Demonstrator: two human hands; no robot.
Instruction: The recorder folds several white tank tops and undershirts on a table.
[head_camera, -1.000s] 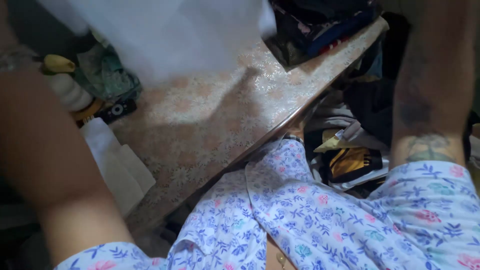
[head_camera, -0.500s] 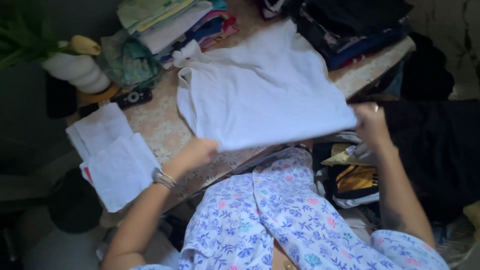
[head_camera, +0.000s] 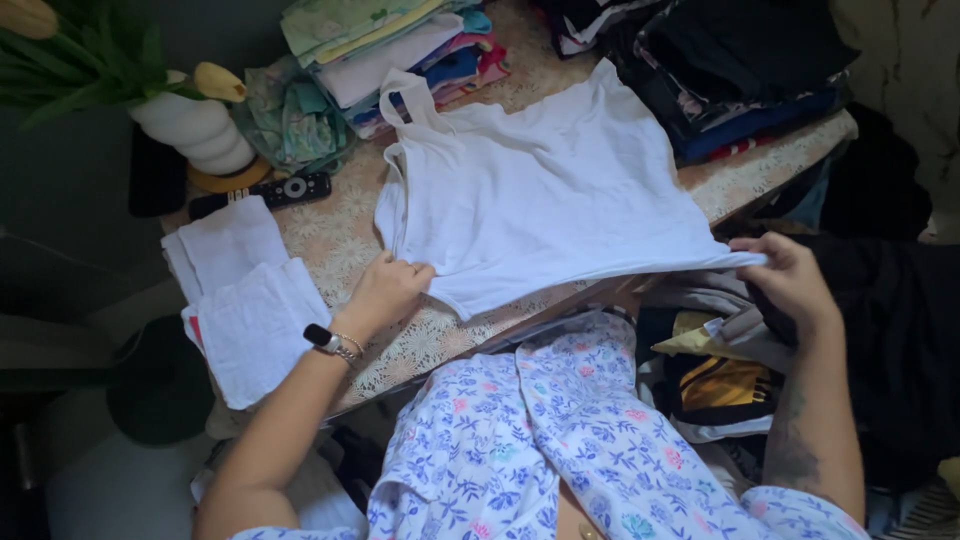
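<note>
— Two hands on one garment: the white sleeveless cotton top (head_camera: 540, 200) lies spread on the table, straps toward the far side, hem toward the person.

— How is it held?

— The left hand (head_camera: 385, 290) has fingers closed over the near left hem corner, pressing it to the tabletop. The right hand (head_camera: 790, 275) pinches the right hem corner just past the table's edge, pulling the cloth taut.

— What changed?

— A second ago the top was a white blur in the air; half a second ago its hem was lifted off the surface. Now the body of it rests flat, which I judge as laid out and being smoothed.

— And around it?

— A beige lace-patterned tablecloth (head_camera: 330, 240) covers the table. At the left edge sit folded white cloths (head_camera: 245, 300); beyond them a black remote control (head_camera: 262, 192) and a white ribbed vase of yellow tulips (head_camera: 195, 130). A stack of folded pastel clothes (head_camera: 385, 45) lies behind the straps, a dark folded pile (head_camera: 740, 70) at the far right. Loose garments (head_camera: 710, 370) heap below the table edge. The room is dim.
</note>
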